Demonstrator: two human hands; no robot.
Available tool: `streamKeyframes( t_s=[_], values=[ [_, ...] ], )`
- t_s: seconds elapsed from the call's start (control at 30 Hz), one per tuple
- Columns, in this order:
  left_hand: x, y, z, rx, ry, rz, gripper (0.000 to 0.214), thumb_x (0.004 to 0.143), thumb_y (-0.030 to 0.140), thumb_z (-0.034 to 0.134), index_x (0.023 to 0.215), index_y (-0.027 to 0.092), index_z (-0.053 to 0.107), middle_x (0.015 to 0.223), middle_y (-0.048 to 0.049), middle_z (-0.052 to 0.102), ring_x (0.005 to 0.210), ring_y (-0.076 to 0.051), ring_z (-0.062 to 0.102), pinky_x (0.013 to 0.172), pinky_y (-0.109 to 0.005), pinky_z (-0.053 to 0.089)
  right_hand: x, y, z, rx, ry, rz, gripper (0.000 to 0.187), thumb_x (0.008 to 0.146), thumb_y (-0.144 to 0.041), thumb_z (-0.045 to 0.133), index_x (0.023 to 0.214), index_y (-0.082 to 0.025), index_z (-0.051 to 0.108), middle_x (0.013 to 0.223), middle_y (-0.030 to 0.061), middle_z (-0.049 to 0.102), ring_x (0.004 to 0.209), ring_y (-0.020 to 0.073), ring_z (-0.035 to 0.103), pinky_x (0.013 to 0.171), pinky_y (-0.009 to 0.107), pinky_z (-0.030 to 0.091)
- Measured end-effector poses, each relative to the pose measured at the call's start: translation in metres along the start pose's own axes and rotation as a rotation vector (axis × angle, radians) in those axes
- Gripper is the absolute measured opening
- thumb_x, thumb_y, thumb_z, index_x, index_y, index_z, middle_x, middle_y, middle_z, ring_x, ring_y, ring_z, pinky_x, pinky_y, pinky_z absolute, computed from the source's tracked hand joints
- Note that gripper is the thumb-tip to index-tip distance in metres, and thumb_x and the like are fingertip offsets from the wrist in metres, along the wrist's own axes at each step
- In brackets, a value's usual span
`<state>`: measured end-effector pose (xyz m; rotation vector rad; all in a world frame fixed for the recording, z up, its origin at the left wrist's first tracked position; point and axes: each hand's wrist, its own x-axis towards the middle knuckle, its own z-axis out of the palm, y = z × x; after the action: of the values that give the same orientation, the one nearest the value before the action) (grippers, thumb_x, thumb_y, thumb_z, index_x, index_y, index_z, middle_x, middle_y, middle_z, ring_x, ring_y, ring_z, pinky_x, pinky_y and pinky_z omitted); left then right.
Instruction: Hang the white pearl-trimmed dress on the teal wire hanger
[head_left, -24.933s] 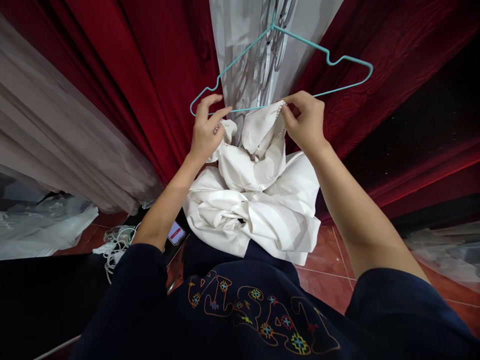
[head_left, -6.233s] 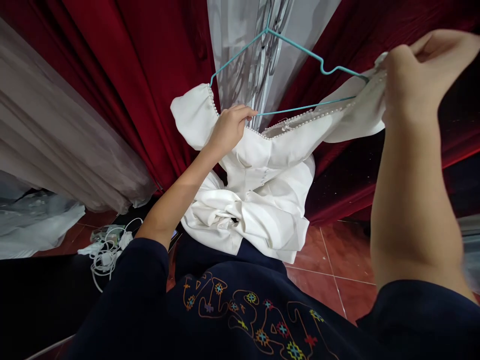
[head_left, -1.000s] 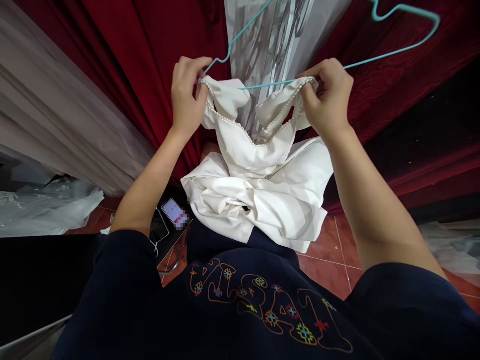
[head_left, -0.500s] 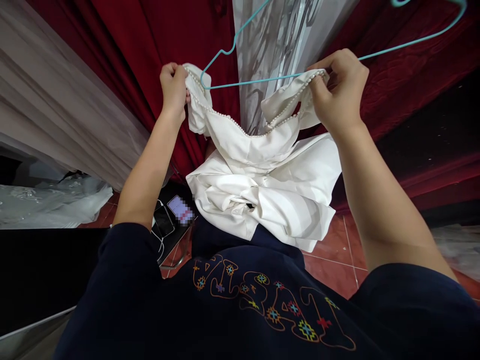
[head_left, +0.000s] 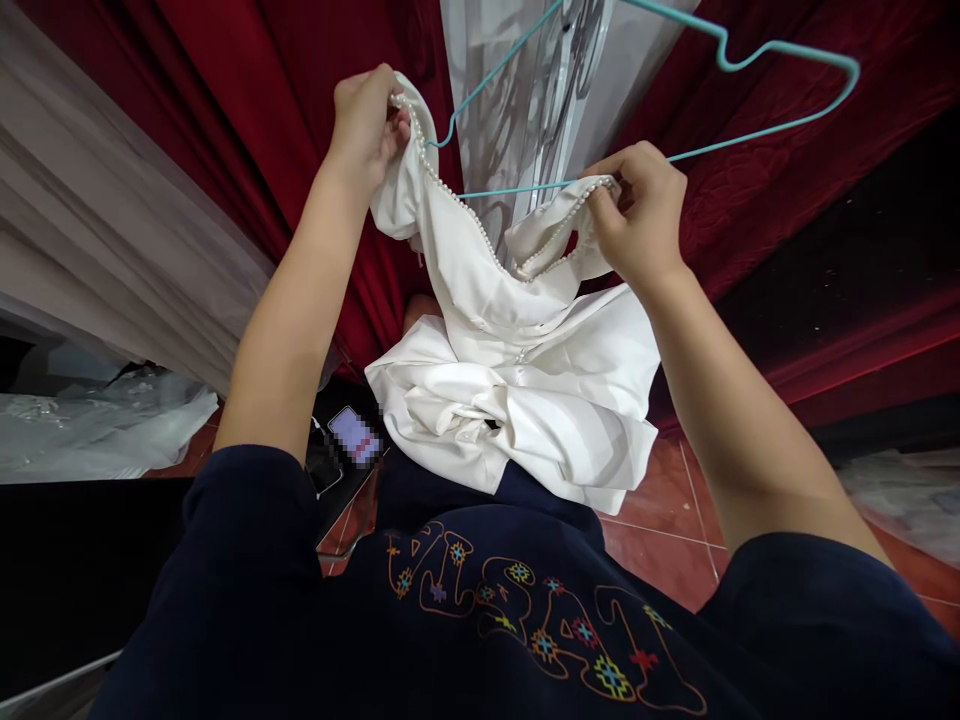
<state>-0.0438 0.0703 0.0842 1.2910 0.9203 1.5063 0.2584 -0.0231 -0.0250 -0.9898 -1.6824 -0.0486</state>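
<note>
A white dress (head_left: pixel 510 300) with pearl beading along its neckline hangs between my hands, its lower part bunched on my lap. My left hand (head_left: pixel 367 125) is closed on the beaded left strap, raised higher than the other side. With thumb and fingers my right hand (head_left: pixel 645 210) pinches the right strap. A light blue hanger (head_left: pixel 517 188) passes behind the bodice; its left end is tucked inside the left sleeve opening, while its right end sticks out beyond my right hand. The hanger's hook is out of view.
Red curtains (head_left: pixel 360 60) and sheer white fabric (head_left: pixel 112 170) hang ahead. Two phones, one a lit phone (head_left: pixel 352 435) beside a white cable, lie on a small dark table at my left. A black panel (head_left: pixel 82 580) stands at lower left. Red tiles (head_left: pixel 660 540) cover the floor.
My left hand has lifted the left strap up and over the hanger's left end. My right hand has moved down and left with its strap, and the hanger has shifted left.
</note>
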Motion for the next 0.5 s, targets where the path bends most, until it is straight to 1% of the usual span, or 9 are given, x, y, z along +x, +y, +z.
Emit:
streamKeyframes(
  t_s=[0.03,0.1,0.17,0.2,0.27,0.33,0.4,0.43,0.5],
  values=[
    [0.002,0.000,0.005,-0.036,0.061,0.023,0.032,0.097,0.003,0.036,0.078,0.025,0.022,0.076,-0.0011,0.025,0.079,-0.013,0.030,0.061,-0.017,0.035,0.000,-0.001,0.001,-0.004,-0.009,0.018,0.018,0.084,-0.010,0.057,0.089,-0.024,0.068,0.094,0.0067,0.072,0.092,0.0226,0.065,0.084,0.038,0.050],
    [0.006,-0.002,0.016,-0.094,0.122,0.069,0.032,0.100,0.000,0.034,0.080,0.025,0.028,0.076,-0.0004,0.032,0.081,-0.011,0.037,0.070,-0.017,0.045,0.001,-0.003,0.004,-0.020,-0.039,0.065,0.016,0.087,-0.013,0.056,0.090,-0.026,0.066,0.099,0.0070,0.072,0.097,0.0238,0.064,0.089,0.041,0.051],
    [0.007,-0.006,0.025,-0.129,0.154,0.094,0.033,0.103,-0.003,0.033,0.086,0.026,0.034,0.080,0.0004,0.040,0.082,-0.009,0.042,0.077,-0.019,0.049,0.001,-0.002,0.006,-0.048,-0.084,0.110,0.014,0.092,-0.020,0.055,0.093,-0.029,0.065,0.106,0.0065,0.072,0.104,0.0264,0.062,0.097,0.045,0.050],
    [0.007,-0.009,0.027,-0.112,0.138,0.108,0.032,0.104,-0.002,0.034,0.091,0.026,0.038,0.085,0.0004,0.048,0.084,-0.009,0.045,0.080,-0.021,0.049,0.001,-0.001,0.006,-0.062,-0.103,0.123,0.013,0.095,-0.025,0.053,0.094,-0.032,0.064,0.109,0.0062,0.072,0.107,0.0280,0.061,0.099,0.048,0.048],
    [0.005,-0.019,0.026,0.014,0.036,0.156,0.025,0.104,0.002,0.039,0.099,0.026,0.045,0.104,-0.0007,0.062,0.092,-0.010,0.052,0.086,-0.027,0.049,0.001,0.003,0.005,-0.070,-0.118,0.125,0.014,0.099,-0.032,0.050,0.094,-0.034,0.063,0.112,0.0068,0.072,0.109,0.0302,0.060,0.101,0.051,0.046],
    [0.003,-0.030,0.022,0.205,-0.095,0.234,0.017,0.100,0.012,0.047,0.102,0.028,0.052,0.117,0.0001,0.066,0.101,-0.015,0.053,0.090,-0.034,0.046,0.001,0.008,0.003,-0.041,-0.099,0.102,0.014,0.098,-0.031,0.049,0.092,-0.032,0.062,0.109,0.0085,0.071,0.107,0.0295,0.060,0.099,0.050,0.047],
    [0.001,-0.039,0.017,0.368,-0.189,0.329,0.011,0.093,0.023,0.053,0.099,0.032,0.055,0.115,0.0021,0.066,0.103,-0.018,0.049,0.093,-0.039,0.043,0.001,0.012,0.003,-0.008,-0.072,0.085,0.012,0.096,-0.029,0.050,0.090,-0.031,0.061,0.105,0.0091,0.069,0.102,0.0275,0.061,0.095,0.048,0.048],
    [0.000,-0.042,0.015,0.407,-0.221,0.363,0.008,0.091,0.029,0.054,0.097,0.033,0.057,0.112,0.0022,0.066,0.102,-0.019,0.048,0.093,-0.041,0.043,0.002,0.013,0.003,-0.001,-0.062,0.083,0.012,0.096,-0.028,0.051,0.090,-0.030,0.060,0.103,0.0090,0.069,0.101,0.0269,0.061,0.094,0.047,0.049],
    [-0.005,-0.044,0.013,0.459,-0.285,0.417,0.013,0.085,0.044,0.056,0.094,0.035,0.058,0.108,0.0021,0.066,0.098,-0.021,0.050,0.092,-0.045,0.045,0.002,0.014,0.004,-0.004,-0.057,0.086,0.012,0.097,-0.028,0.050,0.090,-0.031,0.060,0.104,0.0086,0.069,0.101,0.0267,0.060,0.095,0.047,0.048]
  ],
)
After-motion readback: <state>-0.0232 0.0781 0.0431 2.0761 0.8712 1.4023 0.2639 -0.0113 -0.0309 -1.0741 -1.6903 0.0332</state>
